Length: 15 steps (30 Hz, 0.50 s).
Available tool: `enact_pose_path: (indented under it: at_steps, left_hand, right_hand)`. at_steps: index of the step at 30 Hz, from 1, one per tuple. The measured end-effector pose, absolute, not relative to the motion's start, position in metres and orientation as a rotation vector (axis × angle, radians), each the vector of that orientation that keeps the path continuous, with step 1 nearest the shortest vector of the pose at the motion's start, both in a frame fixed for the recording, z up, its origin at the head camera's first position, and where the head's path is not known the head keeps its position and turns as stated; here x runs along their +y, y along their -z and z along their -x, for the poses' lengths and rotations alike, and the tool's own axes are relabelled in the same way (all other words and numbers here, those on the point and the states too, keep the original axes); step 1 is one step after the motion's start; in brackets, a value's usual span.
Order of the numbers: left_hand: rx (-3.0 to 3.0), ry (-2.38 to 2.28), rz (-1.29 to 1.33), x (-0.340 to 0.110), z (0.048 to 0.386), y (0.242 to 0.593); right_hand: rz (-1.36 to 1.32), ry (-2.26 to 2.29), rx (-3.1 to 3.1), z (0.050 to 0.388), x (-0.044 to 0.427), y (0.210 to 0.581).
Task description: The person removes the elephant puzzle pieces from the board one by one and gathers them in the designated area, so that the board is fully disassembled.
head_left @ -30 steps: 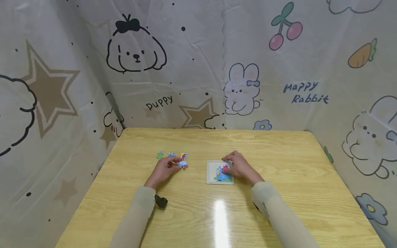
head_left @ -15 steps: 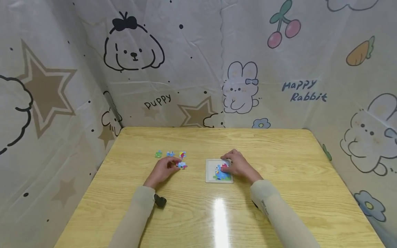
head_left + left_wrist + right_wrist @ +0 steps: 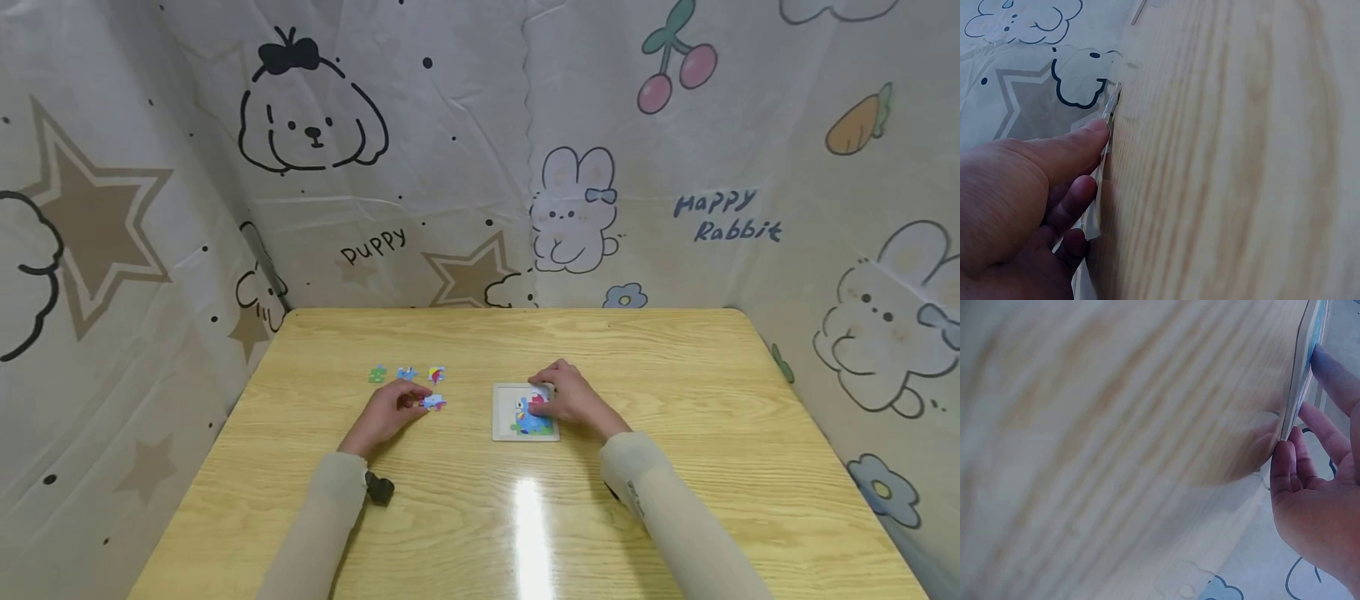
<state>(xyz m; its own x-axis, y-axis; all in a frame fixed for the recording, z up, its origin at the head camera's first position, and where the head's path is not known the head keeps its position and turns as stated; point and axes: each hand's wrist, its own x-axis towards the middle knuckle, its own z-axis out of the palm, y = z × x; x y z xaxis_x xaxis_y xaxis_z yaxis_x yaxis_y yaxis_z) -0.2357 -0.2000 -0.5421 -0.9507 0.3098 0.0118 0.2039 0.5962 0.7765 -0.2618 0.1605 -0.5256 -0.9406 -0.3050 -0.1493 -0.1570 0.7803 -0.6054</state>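
Observation:
My left hand pinches a blue and pink jigsaw piece low over the table. In the left wrist view the thumb lies along the thin piece, seen edge-on. To the right is a square puzzle tray, partly filled with joined pieces of a blue picture. My right hand grips this tray at its far right corner. In the right wrist view the thumb is on the picture side and other fingers touch the tray's edge. The hand hides part of the picture.
Beyond the left hand lie three loose pieces in a row: a green piece, a blue one and a yellow and red one. A wooden table bears everything, and printed curtains stand behind and at the sides.
The piece in my left hand has come slightly nearer me, away from the yellow and red piece, and lies flatter. My right hand stays on the tray. The whole view has shifted a little.

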Motion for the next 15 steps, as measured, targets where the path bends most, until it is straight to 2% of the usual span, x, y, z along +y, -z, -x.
enact_pose_path:
  at_steps: [15]
  left_hand:
    - [2.761, -1.236, -0.457, -0.2006, 0.2367, 0.5454]
  right_hand:
    - [0.355, 0.894, 2.734, 0.2619, 0.1592, 0.5257]
